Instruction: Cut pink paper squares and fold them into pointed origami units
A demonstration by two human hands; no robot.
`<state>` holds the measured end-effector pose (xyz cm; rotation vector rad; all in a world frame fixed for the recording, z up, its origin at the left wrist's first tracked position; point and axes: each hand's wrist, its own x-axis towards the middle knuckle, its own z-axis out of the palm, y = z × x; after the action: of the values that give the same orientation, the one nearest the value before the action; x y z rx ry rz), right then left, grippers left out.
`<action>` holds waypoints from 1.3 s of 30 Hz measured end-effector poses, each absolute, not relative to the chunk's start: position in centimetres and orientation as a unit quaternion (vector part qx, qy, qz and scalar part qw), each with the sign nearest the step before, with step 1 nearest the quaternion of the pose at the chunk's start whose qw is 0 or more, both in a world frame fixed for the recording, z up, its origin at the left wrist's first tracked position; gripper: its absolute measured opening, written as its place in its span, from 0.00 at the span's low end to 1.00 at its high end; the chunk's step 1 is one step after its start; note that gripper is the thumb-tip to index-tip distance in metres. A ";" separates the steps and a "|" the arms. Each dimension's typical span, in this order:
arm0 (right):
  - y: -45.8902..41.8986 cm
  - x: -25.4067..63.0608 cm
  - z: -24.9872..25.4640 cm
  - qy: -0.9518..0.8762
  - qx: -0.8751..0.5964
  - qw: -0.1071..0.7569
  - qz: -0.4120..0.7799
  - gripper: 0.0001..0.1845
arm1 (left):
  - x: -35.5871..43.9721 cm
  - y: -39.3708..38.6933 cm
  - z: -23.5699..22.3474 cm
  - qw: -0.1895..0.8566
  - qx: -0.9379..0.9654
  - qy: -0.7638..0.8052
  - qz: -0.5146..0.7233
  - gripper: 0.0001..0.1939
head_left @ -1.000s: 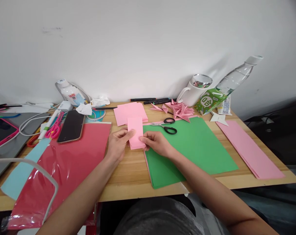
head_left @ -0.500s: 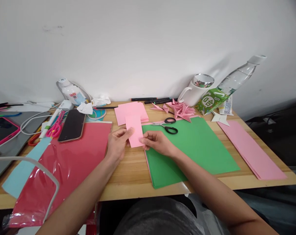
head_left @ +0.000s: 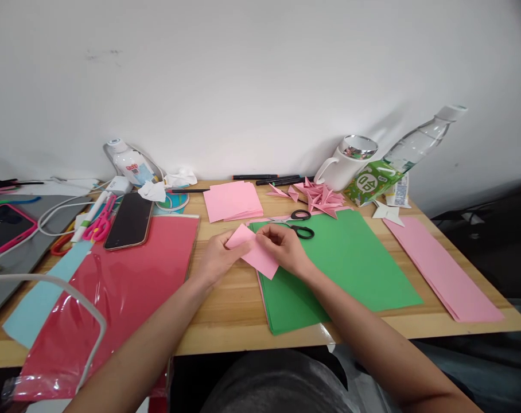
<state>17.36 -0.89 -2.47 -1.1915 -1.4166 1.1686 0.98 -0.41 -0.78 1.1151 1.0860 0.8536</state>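
The pink paper slip point(head_left: 260, 260) has been turned from near-upright to a slant. It is pinched by the fingers of both left hand point(head_left: 217, 257) and right hand point(head_left: 286, 248), above the table point(head_left: 226, 312) at the green sheets' point(head_left: 346, 269) left edge; scissors point(head_left: 293, 228) are seen just beyond.

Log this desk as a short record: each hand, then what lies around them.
left hand: holding pink paper, thumb on top
right hand: fingers closed at the same paper's far edge
beyond hands: stack of pink sheets
under right forearm: green paper
scissors: black-handled, near the green paper's far edge
left side: red packet, dark phone
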 end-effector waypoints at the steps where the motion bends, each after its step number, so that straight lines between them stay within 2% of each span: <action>1: -1.0 17.3 -2.5 -0.590 -0.479 0.449 0.469 0.11 | 0.9 -0.4 -0.8 0.620 0.487 0.478 0.388 0.15; 9: -1.0 17.4 -2.2 -0.626 -0.482 0.419 0.448 0.08 | 0.7 0.0 -1.1 0.556 0.506 0.491 0.441 0.11; 17: -0.2 18.9 -2.5 -0.611 -0.535 0.444 0.378 0.07 | 0.2 0.8 -0.3 0.558 0.387 0.502 0.535 0.18; 20: 0.1 19.1 -2.5 -0.576 -0.573 0.474 0.339 0.11 | 0.3 0.9 -0.5 0.556 0.373 0.496 0.553 0.19; 24: -0.1 18.5 -2.2 -0.569 -0.498 0.486 0.439 0.21 | 0.5 0.6 -1.0 0.546 0.425 0.496 0.524 0.16; 27: -0.4 18.0 -2.1 -0.596 -0.465 0.453 0.473 0.21 | 0.4 0.5 -1.0 0.519 0.510 0.498 0.471 0.11; 33: -0.6 18.1 -2.3 -0.612 -0.512 0.462 0.386 0.17 | 0.0 0.8 -0.6 0.453 0.603 0.519 0.402 0.06; 36: -0.5 18.5 -2.1 -0.626 -0.513 0.452 0.375 0.16 | -0.2 1.2 -0.7 0.444 0.582 0.538 0.417 0.04; 39: -0.2 19.1 -1.9 -0.583 -0.536 0.492 0.362 0.17 | -0.3 1.4 -0.9 0.442 0.535 0.554 0.460 0.05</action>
<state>19.14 -0.18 -1.86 -1.3005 -1.4141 0.8791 -0.33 1.40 -0.87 1.3278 1.3758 1.1407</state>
